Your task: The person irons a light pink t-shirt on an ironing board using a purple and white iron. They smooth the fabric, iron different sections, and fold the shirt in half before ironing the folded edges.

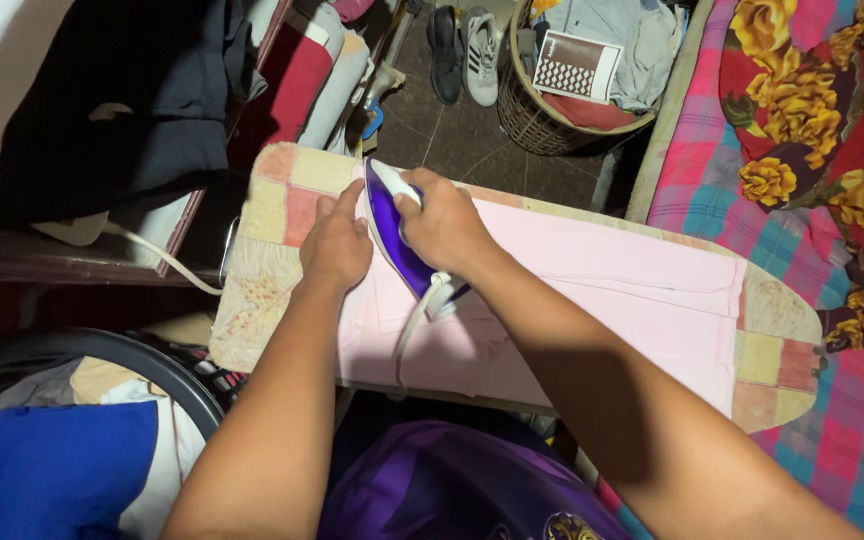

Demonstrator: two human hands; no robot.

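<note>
Glossy purple plastic iron point(397, 235), matt pink cloth point(602, 300), seemingly woven basket point(532, 120).

A cramped home bedroom; a bed with a floral and plaid blanket point(812, 150) beside a patchwork-covered ironing board point(272, 230); a wicker laundry basket point(542, 115) of clothes; shoes point(464, 50) on the tiled floor point(452, 140); folded garments point(317, 70) stacked nearby.

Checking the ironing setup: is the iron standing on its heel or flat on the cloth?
Flat: the iron lies soleplate down on the pink cloth, gripped by the right hand.
</note>
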